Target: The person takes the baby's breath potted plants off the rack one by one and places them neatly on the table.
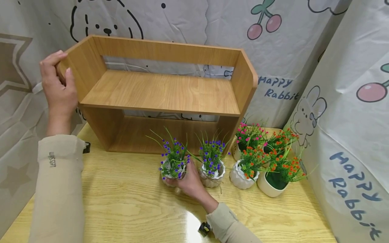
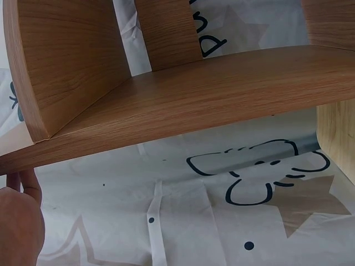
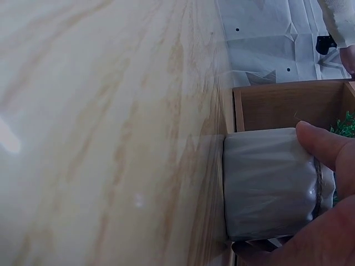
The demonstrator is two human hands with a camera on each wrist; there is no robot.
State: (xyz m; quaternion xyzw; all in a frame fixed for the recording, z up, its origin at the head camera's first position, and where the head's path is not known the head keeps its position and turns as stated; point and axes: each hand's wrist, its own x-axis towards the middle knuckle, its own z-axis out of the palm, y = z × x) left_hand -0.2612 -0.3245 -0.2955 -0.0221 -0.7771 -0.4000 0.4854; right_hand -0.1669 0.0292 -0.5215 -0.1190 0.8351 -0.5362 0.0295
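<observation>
A light-brown wooden two-tier shelf (image 1: 170, 91) stands at the back of the table. My left hand (image 1: 59, 91) grips the front edge of its upper left side panel. In the left wrist view, fingers (image 2: 32, 185) of that hand reach the board's edge. With my right hand (image 1: 192, 184) I hold a potted plant (image 1: 174, 157) with blue-purple flowers, in front of the shelf. The right wrist view shows its white ribbed pot (image 3: 269, 183) between thumb and fingers, base close to the tabletop. Right beside that hand is a second blue-purple potted plant (image 1: 212, 158).
At the right are orange-flowered plants, one in a white ribbed pot (image 1: 243, 177) and one in a smooth cream pot (image 1: 271, 187). Behind them are a pink-flowered plant (image 1: 252, 133) and another orange one (image 1: 282, 136). Printed curtain fabric (image 1: 340, 111) hangs around the wooden table (image 1: 127, 199).
</observation>
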